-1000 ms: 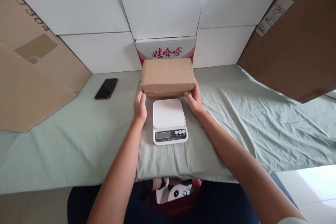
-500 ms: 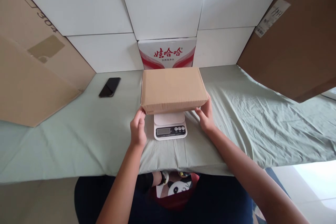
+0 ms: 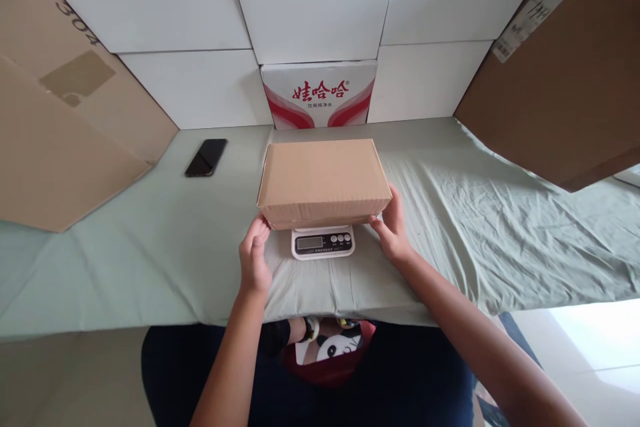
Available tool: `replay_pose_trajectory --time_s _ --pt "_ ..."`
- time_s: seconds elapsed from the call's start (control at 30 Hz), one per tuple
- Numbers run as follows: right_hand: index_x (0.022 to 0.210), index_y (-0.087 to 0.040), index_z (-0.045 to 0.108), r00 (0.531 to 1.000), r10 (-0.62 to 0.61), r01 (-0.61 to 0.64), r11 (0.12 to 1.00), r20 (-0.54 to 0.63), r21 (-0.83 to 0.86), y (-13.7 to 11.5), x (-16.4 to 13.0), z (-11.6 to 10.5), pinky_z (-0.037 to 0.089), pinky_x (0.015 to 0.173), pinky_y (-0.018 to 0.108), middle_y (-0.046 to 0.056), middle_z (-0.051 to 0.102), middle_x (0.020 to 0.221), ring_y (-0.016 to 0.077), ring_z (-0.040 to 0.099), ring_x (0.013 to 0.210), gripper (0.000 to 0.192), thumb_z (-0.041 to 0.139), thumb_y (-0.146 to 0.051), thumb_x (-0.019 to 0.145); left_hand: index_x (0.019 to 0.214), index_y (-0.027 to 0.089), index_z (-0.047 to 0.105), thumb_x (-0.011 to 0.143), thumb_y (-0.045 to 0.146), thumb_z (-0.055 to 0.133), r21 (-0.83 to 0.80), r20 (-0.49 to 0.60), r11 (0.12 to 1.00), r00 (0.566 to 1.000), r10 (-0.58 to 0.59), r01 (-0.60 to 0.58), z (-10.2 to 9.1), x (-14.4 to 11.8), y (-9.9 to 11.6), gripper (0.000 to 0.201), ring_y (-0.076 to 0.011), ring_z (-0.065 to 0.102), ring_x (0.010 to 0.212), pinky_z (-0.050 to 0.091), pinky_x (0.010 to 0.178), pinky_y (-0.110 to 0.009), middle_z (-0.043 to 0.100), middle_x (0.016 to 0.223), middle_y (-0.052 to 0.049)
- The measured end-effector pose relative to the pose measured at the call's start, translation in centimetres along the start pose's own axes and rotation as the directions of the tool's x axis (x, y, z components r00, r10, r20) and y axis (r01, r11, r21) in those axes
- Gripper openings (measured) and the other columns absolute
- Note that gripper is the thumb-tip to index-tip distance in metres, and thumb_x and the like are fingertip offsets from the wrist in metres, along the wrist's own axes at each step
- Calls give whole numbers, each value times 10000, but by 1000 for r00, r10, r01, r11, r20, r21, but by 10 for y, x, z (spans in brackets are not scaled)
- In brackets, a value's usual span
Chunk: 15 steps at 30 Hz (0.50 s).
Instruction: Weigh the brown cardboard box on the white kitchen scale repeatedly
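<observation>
A closed brown cardboard box (image 3: 324, 173) is held between my two hands over a white digital kitchen scale (image 3: 323, 243). My left hand (image 3: 256, 253) grips the box's near left corner, its fingers partly hidden under the edge. At the near right corner, my right hand (image 3: 393, 227) grips the box with the thumb on the front. The scale's display and buttons show in front of the box, while its weighing plate is almost wholly covered. Whether the box rests on the plate cannot be made out.
A black phone (image 3: 207, 157) lies on the green cloth (image 3: 200, 247) to the left. Large cardboard panels stand at the left (image 3: 75, 127) and right (image 3: 555, 80). Behind the box, a white and red carton (image 3: 320, 95) stands against white panels (image 3: 310, 0).
Both hands have brought the box slightly nearer to me and left, so it covers more of the scale's plate. The view has shifted a little.
</observation>
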State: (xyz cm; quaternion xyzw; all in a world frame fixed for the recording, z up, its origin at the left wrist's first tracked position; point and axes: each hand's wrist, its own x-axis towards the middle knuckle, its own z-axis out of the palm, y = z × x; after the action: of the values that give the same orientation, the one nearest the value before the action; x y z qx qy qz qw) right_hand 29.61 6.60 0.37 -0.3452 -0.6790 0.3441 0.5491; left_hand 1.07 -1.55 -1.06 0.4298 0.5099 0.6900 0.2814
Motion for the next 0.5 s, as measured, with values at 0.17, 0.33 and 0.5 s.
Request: replay_pose_trajectory --time_s 0.17,0.33,0.5 --pt "1553 -442 373 1000 8 -8 1000 -4 -14 -7 0 0 421 1232 650 78 471 1586 378 440 1489 686 632 -625 945 1365 169 724 927 747 545 -1 3 1000 1000 5 -5 2 -1 3 747 -376 612 1425 492 1193 -512 721 1406 -201" --pt "1540 -442 418 989 -107 99 992 -97 -82 -9 6 -3 426 1210 687 87 472 1530 404 471 1452 649 601 -624 945 1405 146 692 918 760 548 14 -25 1000 1000 15 -14 3 -1 3 797 -378 639 1392 494 1187 -519 719 1401 -219" --pt "1295 -523 653 930 -316 270 934 -187 -233 -85 -1 11 462 1142 766 72 598 1259 414 590 1294 373 549 -545 937 1433 168 666 939 750 523 63 -20 998 999 29 -28 3 0 5 777 -368 618 1413 481 1196 -500 706 1424 -192"
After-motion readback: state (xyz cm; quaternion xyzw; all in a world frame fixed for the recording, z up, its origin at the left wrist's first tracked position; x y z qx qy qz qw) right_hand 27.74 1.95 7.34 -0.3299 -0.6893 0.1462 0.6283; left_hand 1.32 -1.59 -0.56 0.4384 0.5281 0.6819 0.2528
